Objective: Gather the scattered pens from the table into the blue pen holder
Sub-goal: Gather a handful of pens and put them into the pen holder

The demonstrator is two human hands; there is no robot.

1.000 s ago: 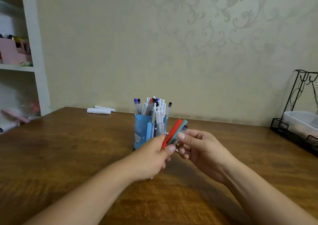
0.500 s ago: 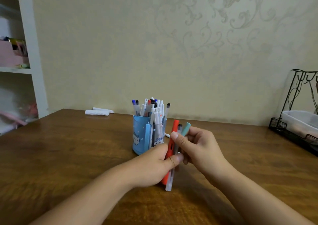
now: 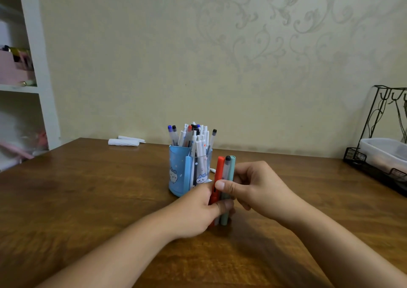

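Both hands, left [image 3: 193,213] and right [image 3: 259,188], clamp three upright pens [image 3: 224,177] together, tips seemingly touching the worktop [image 3: 88,199], beside the blue pen holder [image 3: 179,173].

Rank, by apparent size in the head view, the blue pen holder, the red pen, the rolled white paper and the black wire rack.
1. Black wire rack, largest though cut off by the frame.
2. Blue pen holder.
3. Red pen and rolled white paper: similar; the pen is nearer and partly hidden by the hands, so unranked.
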